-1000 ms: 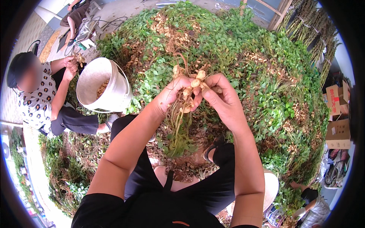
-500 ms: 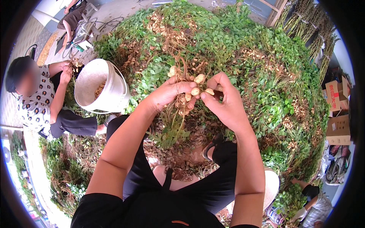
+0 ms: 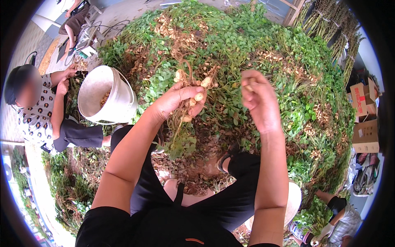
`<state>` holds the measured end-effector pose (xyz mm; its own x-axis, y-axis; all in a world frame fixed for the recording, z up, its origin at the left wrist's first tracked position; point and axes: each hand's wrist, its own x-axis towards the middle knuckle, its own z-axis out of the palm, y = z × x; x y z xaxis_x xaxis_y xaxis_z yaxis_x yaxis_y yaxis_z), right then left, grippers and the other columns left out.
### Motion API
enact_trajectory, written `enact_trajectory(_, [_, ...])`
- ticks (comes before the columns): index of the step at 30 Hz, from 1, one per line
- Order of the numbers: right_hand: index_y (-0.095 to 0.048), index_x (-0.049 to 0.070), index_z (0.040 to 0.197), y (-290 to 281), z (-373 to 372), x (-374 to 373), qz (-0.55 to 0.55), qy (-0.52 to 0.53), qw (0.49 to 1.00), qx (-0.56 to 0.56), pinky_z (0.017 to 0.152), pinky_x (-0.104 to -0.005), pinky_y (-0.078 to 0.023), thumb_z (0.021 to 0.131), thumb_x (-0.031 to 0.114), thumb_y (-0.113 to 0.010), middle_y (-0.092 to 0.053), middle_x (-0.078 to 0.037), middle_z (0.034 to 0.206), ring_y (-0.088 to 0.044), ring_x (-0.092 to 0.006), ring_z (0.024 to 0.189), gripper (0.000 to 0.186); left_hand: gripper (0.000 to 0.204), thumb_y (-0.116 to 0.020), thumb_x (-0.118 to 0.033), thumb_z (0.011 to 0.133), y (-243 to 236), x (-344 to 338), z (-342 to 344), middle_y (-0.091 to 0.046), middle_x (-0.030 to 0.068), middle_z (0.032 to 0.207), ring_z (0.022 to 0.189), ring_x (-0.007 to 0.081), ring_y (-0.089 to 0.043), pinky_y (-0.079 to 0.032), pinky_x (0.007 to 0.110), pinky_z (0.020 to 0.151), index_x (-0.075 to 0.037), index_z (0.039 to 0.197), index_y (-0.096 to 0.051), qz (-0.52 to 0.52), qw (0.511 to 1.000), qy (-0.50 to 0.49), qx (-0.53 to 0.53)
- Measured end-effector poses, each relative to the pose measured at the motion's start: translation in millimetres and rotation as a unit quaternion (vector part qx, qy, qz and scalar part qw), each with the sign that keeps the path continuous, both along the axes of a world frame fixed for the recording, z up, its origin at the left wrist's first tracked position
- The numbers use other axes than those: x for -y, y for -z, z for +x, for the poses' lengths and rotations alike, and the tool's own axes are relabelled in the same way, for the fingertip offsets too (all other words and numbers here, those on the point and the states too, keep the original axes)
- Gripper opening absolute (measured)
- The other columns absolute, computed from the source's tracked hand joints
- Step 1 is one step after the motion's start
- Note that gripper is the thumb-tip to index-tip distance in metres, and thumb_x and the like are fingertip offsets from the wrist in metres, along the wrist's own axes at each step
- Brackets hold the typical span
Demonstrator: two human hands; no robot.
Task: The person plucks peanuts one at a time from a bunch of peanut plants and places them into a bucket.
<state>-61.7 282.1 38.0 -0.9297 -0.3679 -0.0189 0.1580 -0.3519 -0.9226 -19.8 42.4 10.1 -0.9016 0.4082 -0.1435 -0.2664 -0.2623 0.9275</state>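
While the person is sitting low before a big heap of uprooted plants, both hands are working at chest height.

Left hand: the left hand (image 3: 179,99) is clamping shut around a peanut plant (image 3: 181,123) near its root end, with the leafy stems hanging down below the fist and pale pods sticking out between thumb and fingers.

Right hand: the right hand (image 3: 258,101) is hovering just beside the plant but apart from it, fingers pinching together on what looks like a single peanut pod (image 3: 248,87); the pod is mostly hidden by the fingertips, so I am judging this rather than seeing it plainly.

Pods on the plant: a cluster of pods (image 3: 200,88) is sitting at the top of the left fist, some dangling loosely on thin roots.

Bucket: a white bucket (image 3: 108,96) is standing well to the left, tilted, with pods lying inside.

Surroundings: the plant heap (image 3: 255,53) is filling the ground ahead; a seated co-worker (image 3: 37,107) is working beside the bucket, and cardboard boxes (image 3: 364,119) are stacking up at the right edge.

Risk: the picked pod is likely to slip from such a light pinch and be lost among the leaves, as the bucket is standing far from the right hand. Loose pods could also be shaking off the held plant.
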Motion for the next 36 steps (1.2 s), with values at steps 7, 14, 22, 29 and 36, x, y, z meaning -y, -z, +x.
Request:
enact_trajectory(7, [-0.065, 0.003, 0.114, 12.0, 19.8, 30.9, 0.103, -0.110, 0.986, -0.070, 0.060, -0.0197, -0.039, 0.103, 0.028, -0.056, -0.063, 0.002, 0.086, -0.047, -0.0030, 0.063, 0.028, 0.029, -0.060, -0.030, 0.098, 0.7, -16.9, 2.2, -0.059, 0.0063, 0.064, 0.053, 0.0156, -0.056, -0.046, 0.028, 0.054, -0.003, 0.089, -0.061, -0.002, 0.999, 0.019, 0.046])
enact_trajectory(14, [-0.056, 0.009, 0.096, 15.3, 13.7, 32.9, -0.203, -0.016, 0.969, 0.143, 0.046, -0.0184, -0.031, 0.101, 0.051, -0.048, -0.044, 0.005, 0.072, -0.035, -0.0037, 0.055, 0.043, 0.037, -0.060, -0.041, 0.096, -6.2, -19.3, 7.4, -0.051, 0.0036, 0.058, 0.045, 0.0124, -0.046, -0.040, 0.026, 0.047, -0.007, 0.082, -0.057, 0.083, 0.994, 0.050, -0.053])
enact_trajectory(22, [-0.054, 0.014, 0.083, 15.3, 4.7, 21.5, -0.075, 0.011, 0.993, 0.091, 0.045, -0.0201, -0.029, 0.100, 0.042, -0.056, -0.051, 0.003, 0.079, -0.038, -0.0049, 0.059, 0.034, 0.031, -0.057, -0.042, 0.098, 5.3, -3.4, -13.8, -0.046, -0.0001, 0.061, 0.056, 0.0143, -0.044, -0.034, 0.026, 0.052, -0.012, 0.090, -0.051, 0.232, 0.968, -0.091, -0.023])
enact_trajectory(29, [-0.051, 0.005, 0.106, 18.7, 34.4, 52.8, 0.315, -0.048, 0.913, -0.253, 0.061, -0.0317, -0.046, 0.090, 0.021, -0.071, -0.057, -0.007, 0.071, -0.056, -0.0193, 0.061, 0.030, 0.042, -0.052, -0.051, 0.100, 8.4, -5.9, -9.3, -0.053, 0.0024, 0.067, 0.060, 0.0127, -0.051, -0.044, 0.025, 0.055, -0.010, 0.096, -0.055, 0.114, 0.979, -0.159, 0.063])
enact_trajectory(36, [-0.050, 0.007, 0.109, 15.5, 33.3, 49.4, 0.403, -0.015, 0.874, -0.272, 0.057, -0.0391, -0.048, 0.091, 0.024, -0.072, -0.062, -0.011, 0.069, -0.064, -0.0297, 0.061, 0.033, 0.042, -0.067, -0.048, 0.092, 14.3, -1.8, -13.5, -0.066, 0.0040, 0.085, 0.080, 0.0140, -0.063, -0.053, 0.029, 0.070, -0.007, 0.103, -0.062, 0.074, 0.984, -0.162, -0.016])
